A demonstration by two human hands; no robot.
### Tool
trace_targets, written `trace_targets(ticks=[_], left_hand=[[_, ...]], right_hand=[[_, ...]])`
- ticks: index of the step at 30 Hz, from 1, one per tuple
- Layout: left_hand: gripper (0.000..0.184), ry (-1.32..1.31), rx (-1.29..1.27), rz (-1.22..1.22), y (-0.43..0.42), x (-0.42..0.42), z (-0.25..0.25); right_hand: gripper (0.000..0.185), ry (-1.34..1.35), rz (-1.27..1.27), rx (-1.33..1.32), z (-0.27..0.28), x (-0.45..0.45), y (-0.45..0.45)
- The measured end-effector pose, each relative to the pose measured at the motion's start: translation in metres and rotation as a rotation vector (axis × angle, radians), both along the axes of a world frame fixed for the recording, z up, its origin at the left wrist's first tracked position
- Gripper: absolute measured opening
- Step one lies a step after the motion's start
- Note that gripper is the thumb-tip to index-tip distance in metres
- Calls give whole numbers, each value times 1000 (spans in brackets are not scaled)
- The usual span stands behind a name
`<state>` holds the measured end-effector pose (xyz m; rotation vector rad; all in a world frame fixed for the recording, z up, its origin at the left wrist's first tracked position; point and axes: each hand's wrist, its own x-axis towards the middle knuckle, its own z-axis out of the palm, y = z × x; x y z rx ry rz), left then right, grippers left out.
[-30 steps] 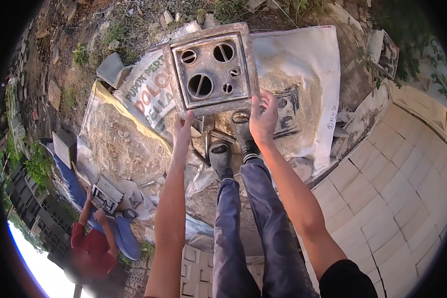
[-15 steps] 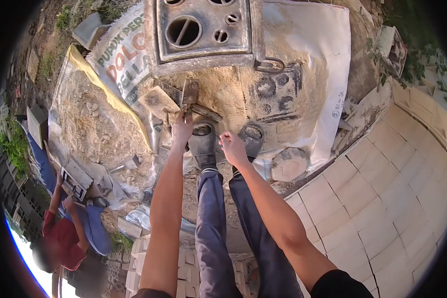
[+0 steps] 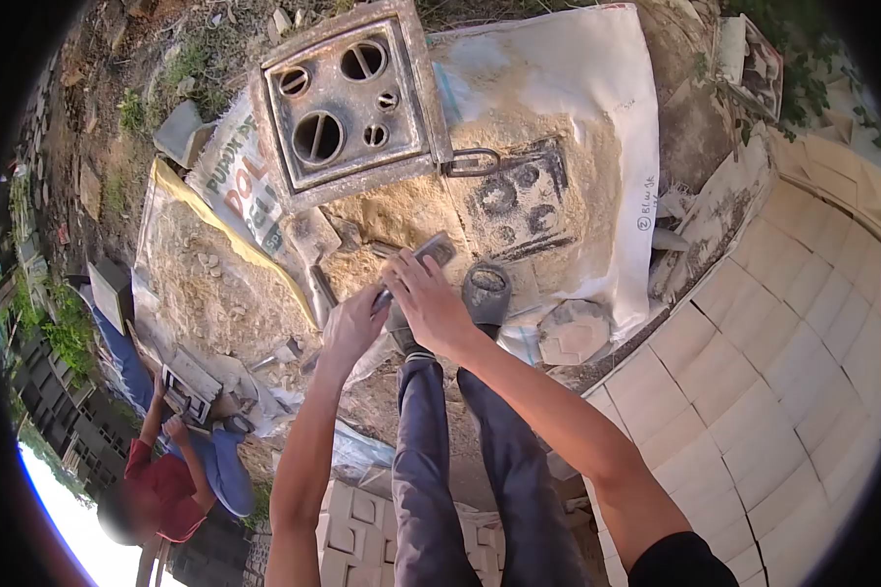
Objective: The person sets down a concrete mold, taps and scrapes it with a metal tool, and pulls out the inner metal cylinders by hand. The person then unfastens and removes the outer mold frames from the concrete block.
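Note:
Both hands meet over my shoes, on one metal hand tool with a flat, blade-like end pointing up and right. My left hand is wrapped round its lower end, and my right hand grips it further up, nearer the blade. Beyond them stands a square metal mould with several round holes, each crossed by a bar; a metal loop sticks out at its lower right corner. Dark imprints of that pattern mark the sandy powder right of the mould.
A white sack sheet lies under the powder. Blocks and a hexagonal slab lie around. Pale stacked tiles fill the right side. At the lower left, a co-worker in a red shirt handles a smaller mould.
The mould has gone out of my hands and stands beyond them. My left hand has picked up the metal tool from the powder, and my right hand has closed on it too.

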<state>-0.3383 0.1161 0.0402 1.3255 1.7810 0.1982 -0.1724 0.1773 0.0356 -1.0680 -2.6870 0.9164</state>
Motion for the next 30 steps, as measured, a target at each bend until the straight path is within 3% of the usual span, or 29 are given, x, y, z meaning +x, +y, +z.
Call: trace_targets(ticks=[1, 3, 4, 6, 7, 9, 12, 13, 15, 17, 19, 21, 24, 26, 30], left_hand=[[23, 19, -137, -112, 14, 0, 12], [28, 35, -161, -370, 45, 8, 28], [28, 44, -152, -369, 66, 13, 41], [28, 74, -367, -570, 105, 19, 66], [28, 75, -367, -572, 115, 16, 65], [26, 103, 123, -701, 137, 8, 65], [27, 133, 165, -852, 174, 41, 80], [27, 131, 173, -850, 183, 48, 80], [34, -51, 636, -631, 197, 54, 76], [44, -26, 648, -521, 210, 53, 64], [54, 285, 633, -72, 222, 36, 41], [64, 454, 563, 53, 224, 9, 4], [72, 594, 478, 20, 210, -8, -32], [72, 571, 476, 38, 210, -6, -28], [72, 573, 450, 37, 209, -9, -27]], right_hand=[[34, 16, -4, 11, 8, 4, 5], [29, -187, 127, -119, 18, 17, 21], [29, -181, 127, -108, 23, 26, 35], [33, -251, 45, -590, 34, 51, 58], [33, -249, 43, -590, 35, 69, 58], [37, -130, -192, -512, 32, 96, 55], [36, 16, -400, -482, 76, 99, 77], [36, 13, -401, -475, 81, 103, 82], [37, -56, -514, -578, 87, 111, 91], [37, -45, -576, -487, 93, 112, 86], [39, -142, -822, -642, 113, 109, 90], [40, -188, -851, -702, 133, 106, 99], [40, -245, -825, -658, 142, 102, 106], [36, -383, -742, -756, 163, 88, 122], [34, -373, -658, -679, 146, 83, 122]])
